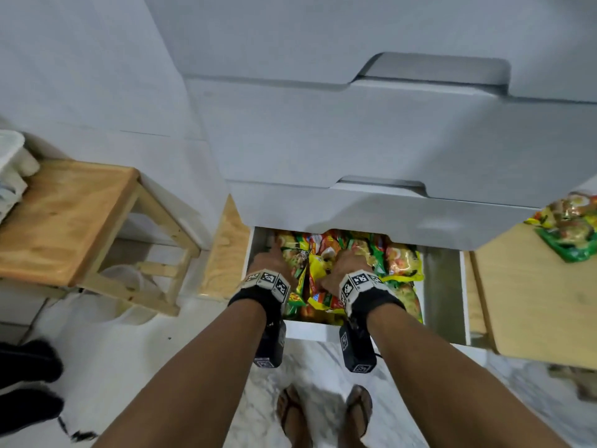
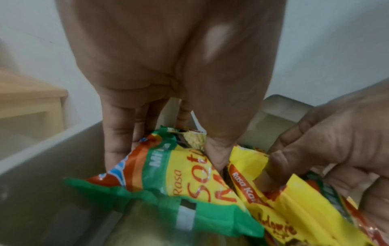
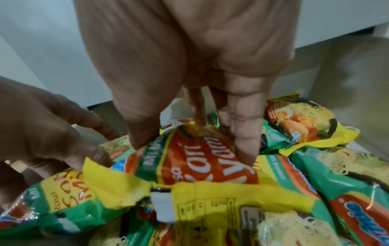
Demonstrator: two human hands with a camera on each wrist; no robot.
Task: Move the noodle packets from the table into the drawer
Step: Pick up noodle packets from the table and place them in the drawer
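Reaching down into the open drawer (image 1: 445,279), both hands work among the noodle packets already stowed there. The left hand (image 1: 269,258) pinches a green-and-yellow noodle packet (image 2: 174,179) between thumb and fingers, at the drawer's left side. The right hand (image 1: 344,265) pinches a yellow-and-red noodle packet (image 3: 202,164) in the same way, just beside the first. Further packets (image 1: 402,263) lie piled to the right; the drawer's right end shows bare floor. Beyond, on the bench (image 1: 533,302) to the right, a small stack of packets (image 1: 571,231) remains to be moved.

Handling, by estimate: each packet is light, with a slick, crinkling film around a brittle noodle block. Grip across the flat faces or by the sealed end flap; avoid squeezing, since the block may crack.

The wrist views show the printed labels and finger placement, which the head view hides behind the wrist bands. Only the head view shows the bench stack and the closed drawers above.
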